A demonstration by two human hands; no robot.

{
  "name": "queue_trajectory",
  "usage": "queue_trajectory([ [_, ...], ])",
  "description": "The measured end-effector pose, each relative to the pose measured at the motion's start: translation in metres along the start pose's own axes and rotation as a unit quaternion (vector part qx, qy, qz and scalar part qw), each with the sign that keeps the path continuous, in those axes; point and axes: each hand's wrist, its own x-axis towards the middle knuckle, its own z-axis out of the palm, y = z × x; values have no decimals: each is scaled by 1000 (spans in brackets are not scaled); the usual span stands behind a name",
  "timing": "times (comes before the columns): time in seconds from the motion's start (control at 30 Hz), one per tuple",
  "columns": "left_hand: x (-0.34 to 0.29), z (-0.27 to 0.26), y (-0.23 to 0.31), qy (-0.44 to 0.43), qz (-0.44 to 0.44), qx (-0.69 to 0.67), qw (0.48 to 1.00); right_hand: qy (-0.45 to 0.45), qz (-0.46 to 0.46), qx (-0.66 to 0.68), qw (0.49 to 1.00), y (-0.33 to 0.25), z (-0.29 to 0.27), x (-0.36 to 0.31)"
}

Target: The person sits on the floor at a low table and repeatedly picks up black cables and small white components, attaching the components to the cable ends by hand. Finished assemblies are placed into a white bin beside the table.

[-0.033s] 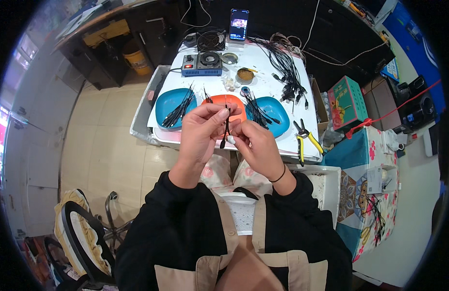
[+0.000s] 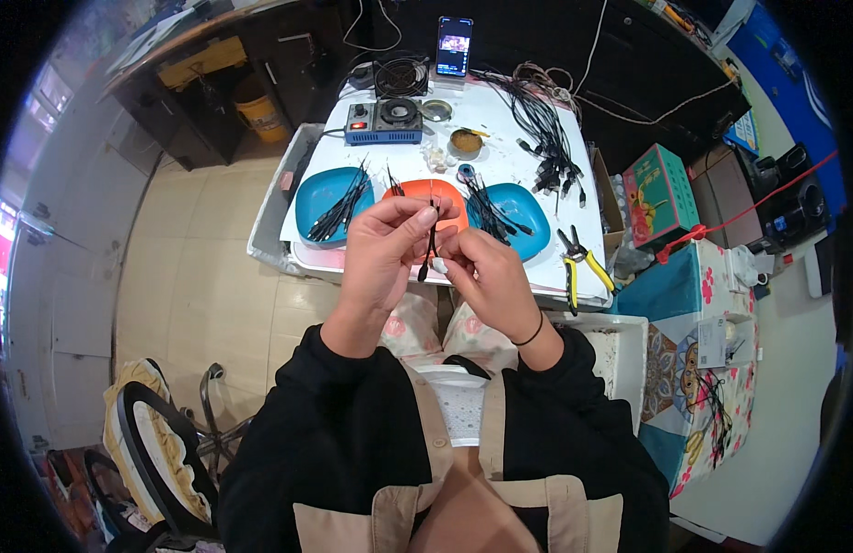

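My left hand (image 2: 382, 247) pinches a short black cable (image 2: 432, 241) between thumb and fingertips, and its bare thin wire ends point up and away from me. On the same cable, lower down, the fingers of my right hand (image 2: 486, 276) are closed near its dark plug end. Both hands are held just in front of the table edge. Beyond them lie an orange tray (image 2: 454, 198), partly hidden by my hands, a left blue tray (image 2: 308, 198) with a bundle of black cables (image 2: 339, 210), and a right blue tray (image 2: 534, 230) with more cables (image 2: 489, 207).
Yellow-black wire strippers (image 2: 585, 267) lie at the table's right. Farther back are a small blue heating device (image 2: 383, 129), a round tin (image 2: 466, 143), a heap of black cables (image 2: 551, 152) and an upright phone (image 2: 454, 48). A green box (image 2: 664, 198) stands to the right, a chair (image 2: 159, 442) lower left.
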Motion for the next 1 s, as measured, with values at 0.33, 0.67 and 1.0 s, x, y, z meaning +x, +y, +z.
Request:
queue_trajectory([
  [0.33,-6,2,-5,-42,-27,60,997,-17,59,167,984,6,-38,21],
  [0.67,-10,7,-10,-53,62,194,978,61,45,172,982,-1,-25,15],
  [1.0,-12,-1,-9,-131,-101,-78,983,-8,161,593,789,12,-13,5],
])
